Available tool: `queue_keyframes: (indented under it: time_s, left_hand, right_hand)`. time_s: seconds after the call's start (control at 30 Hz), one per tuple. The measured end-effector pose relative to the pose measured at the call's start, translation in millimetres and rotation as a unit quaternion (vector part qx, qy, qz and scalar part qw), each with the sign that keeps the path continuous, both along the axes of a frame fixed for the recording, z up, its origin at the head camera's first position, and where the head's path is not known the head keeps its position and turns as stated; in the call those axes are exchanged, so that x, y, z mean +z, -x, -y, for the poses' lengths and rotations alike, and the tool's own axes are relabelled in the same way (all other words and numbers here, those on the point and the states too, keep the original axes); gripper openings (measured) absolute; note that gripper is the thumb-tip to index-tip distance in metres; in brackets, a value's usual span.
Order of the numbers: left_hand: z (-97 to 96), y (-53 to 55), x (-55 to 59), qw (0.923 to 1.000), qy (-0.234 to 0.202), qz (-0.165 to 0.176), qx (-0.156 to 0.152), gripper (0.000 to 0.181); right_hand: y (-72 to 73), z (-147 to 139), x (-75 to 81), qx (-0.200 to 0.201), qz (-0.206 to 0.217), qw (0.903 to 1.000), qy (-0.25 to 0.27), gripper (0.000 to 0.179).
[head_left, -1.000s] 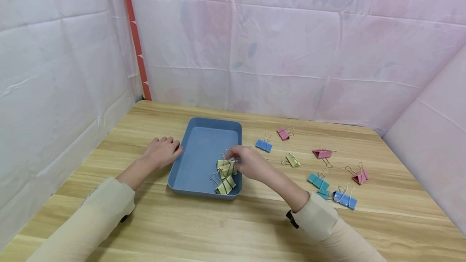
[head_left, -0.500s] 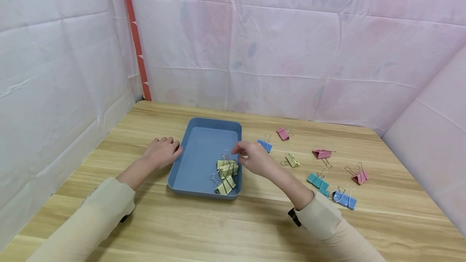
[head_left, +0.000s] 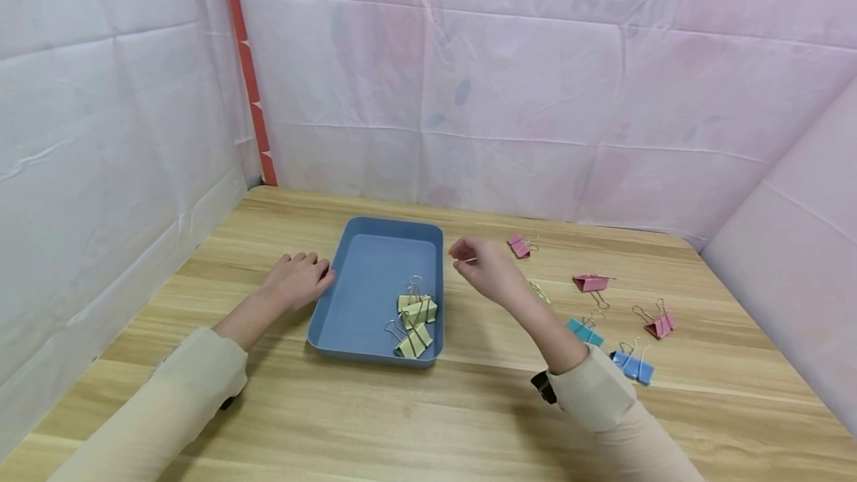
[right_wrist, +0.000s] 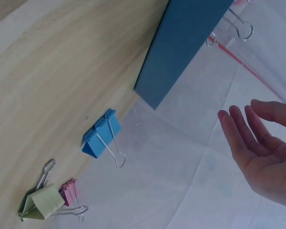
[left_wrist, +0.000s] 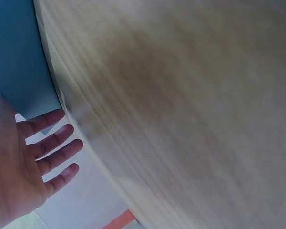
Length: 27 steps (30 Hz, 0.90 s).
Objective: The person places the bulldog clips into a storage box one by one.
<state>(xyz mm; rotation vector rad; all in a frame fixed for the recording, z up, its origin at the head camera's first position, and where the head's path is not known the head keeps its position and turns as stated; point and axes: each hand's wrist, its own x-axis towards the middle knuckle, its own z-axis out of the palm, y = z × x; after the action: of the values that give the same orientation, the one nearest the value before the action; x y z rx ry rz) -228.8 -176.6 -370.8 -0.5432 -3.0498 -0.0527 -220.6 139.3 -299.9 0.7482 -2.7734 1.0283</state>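
My left hand (head_left: 294, 281) rests at the left rim of a blue-grey tray (head_left: 375, 266), fingers relaxed; the left wrist view shows them spread beside the tray wall. Inside the tray's near right corner lie several yellow binder clips (head_left: 419, 312). Just right of the tray, raised over the table, is my right hand (head_left: 492, 272). Its fingers are loosely bent with nothing between them, as the right wrist view confirms. Below that hand a blue binder clip (right_wrist: 101, 134) stands on the table, hidden by the hand in the head view. Nearby is another yellow clip (right_wrist: 42, 202), partly covered by the forearm.
Pink binder clips (head_left: 592, 283) lie scattered on the right of the wooden table (head_left: 375, 422). A teal clip (head_left: 585, 331) and another blue clip (head_left: 632, 368) sit close to my right forearm. White sheeting (head_left: 522, 80) walls the back and sides.
My right hand has lifted away from the yellow clips in the tray and moved right past the rim, covering the blue clip. My left hand and the tray have stayed put.
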Motion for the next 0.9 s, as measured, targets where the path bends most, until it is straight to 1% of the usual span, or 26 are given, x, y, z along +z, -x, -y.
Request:
queue_keyframes:
  time_s: [0.1,0.3,0.4,0.5,0.63,0.8,0.9]
  left_hand:
    - [0.2,0.2,-0.4,1.0000,0.000,0.000,0.000,0.040]
    - [1.5,0.2,0.5,1.0000,0.003,0.002,0.002,0.040]
    - [2.0,0.8,0.8,1.0000,0.004,0.001,0.001,0.040]
    - [2.4,1.0,0.6,1.0000,0.003,0.001,0.000,0.040]
    - [2.4,0.8,0.2,1.0000,0.002,0.001,-0.001,0.039]
    - [1.9,0.9,-0.3,1.0000,0.001,0.001,-0.002,0.039]
    - [1.7,0.7,-0.4,1.0000,-0.001,0.000,-0.003,0.039]
  right_hand:
    - [3.3,-4.1,0.6,-0.031,-0.003,0.9995,-0.001,0.013]
    - [12.6,-12.3,4.2,-0.086,0.041,0.9955,-0.007,0.017]
    - [17.7,-14.9,6.5,-0.114,0.053,0.9920,-0.011,0.019]
    - [22.8,-16.8,6.6,-0.134,0.066,0.9888,-0.001,0.020]
    - [28.9,-19.8,2.7,-0.156,0.080,0.9845,0.011,0.021]
    - [35.8,-23.3,-3.9,-0.182,0.082,0.9798,-0.007,0.025]
    - [38.8,-25.2,-6.3,-0.198,0.094,0.9754,-0.025,0.029]
